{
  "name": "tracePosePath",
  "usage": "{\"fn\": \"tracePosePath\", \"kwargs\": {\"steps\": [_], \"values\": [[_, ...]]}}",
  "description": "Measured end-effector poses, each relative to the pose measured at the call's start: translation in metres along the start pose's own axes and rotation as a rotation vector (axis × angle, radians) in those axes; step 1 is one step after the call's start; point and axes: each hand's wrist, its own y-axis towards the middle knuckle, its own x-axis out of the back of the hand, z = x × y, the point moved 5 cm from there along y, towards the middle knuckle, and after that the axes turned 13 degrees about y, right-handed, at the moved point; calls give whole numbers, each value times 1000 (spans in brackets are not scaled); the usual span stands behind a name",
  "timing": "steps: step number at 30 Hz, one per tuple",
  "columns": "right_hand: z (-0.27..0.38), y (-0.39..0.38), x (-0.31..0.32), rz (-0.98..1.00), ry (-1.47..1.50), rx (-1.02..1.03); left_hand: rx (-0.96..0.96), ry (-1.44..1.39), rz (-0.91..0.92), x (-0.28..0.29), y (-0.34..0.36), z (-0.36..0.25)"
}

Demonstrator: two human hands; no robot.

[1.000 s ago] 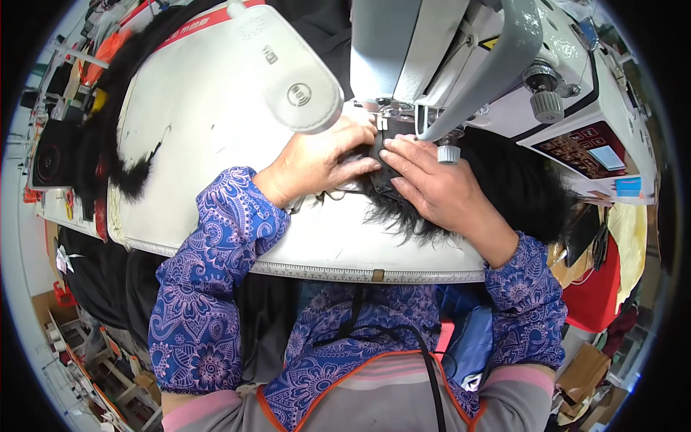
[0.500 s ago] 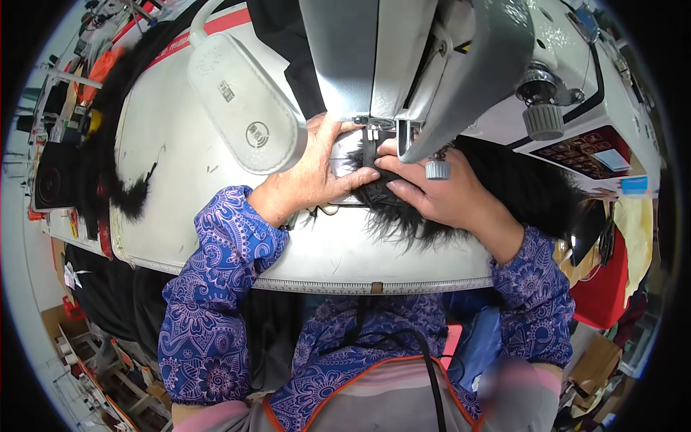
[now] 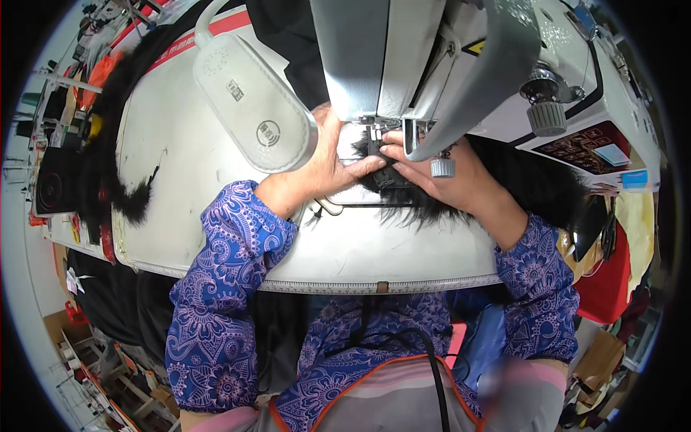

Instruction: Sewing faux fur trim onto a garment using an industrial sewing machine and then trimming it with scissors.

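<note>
My left hand (image 3: 320, 158) lies spread on the sewing machine bed, its thumb stretched onto the edge of a black furry fabric piece (image 3: 392, 196). The lamp head hides part of that hand. From the other side my right hand (image 3: 457, 176) is closed on the fabric, with fingertips pressing it close to the needle. A metal presser foot (image 3: 375, 134) stands over a flat dark strip at the fabric's edge. Long black fur spreads out below my right hand and beyond its wrist. The machine's grey head (image 3: 389, 57) rises just behind the fingers.
A white lamp head (image 3: 255, 101) hangs over the left of the white table (image 3: 173, 209). A tape measure (image 3: 338, 286) runs along its front edge. More black fur (image 3: 133, 198) trails at the far left, and a control panel (image 3: 586, 153) sits at the right.
The whole view has shifted slightly to the right. My right hand and the furry fabric have edged a little away from me toward the presser foot. Both hands stay on the fabric.
</note>
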Motion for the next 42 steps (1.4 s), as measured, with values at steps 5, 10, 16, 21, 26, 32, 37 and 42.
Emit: {"fn": "tracePosePath", "kwargs": {"steps": [5, 10, 16, 21, 26, 32, 37, 42], "values": [[-2, 2, 4, -38, 104, -53, 26, -8, 78, 4, 5, 0], [-2, 1, 1, -41, 46, -19, -254, -141, -137, 12, -11, -10], [-3, 1, 1, -33, 73, -13, -168, -72, -43, 10, -11, -15], [0, 0, 3, -53, 85, -6, -195, -131, -41, 8, -14, -15], [2, 2, 3, -54, 175, -89, -195, -75, -61, 6, -14, -18], [0, 0, 0, -61, 78, 46, -224, -35, -22, 7, -11, -19], [4, 4, 1, -84, 135, 7, -254, -31, -101, 6, -13, -17], [1, 3, -1, -72, 120, 13, -278, -53, -92, 8, -13, -17]]}}
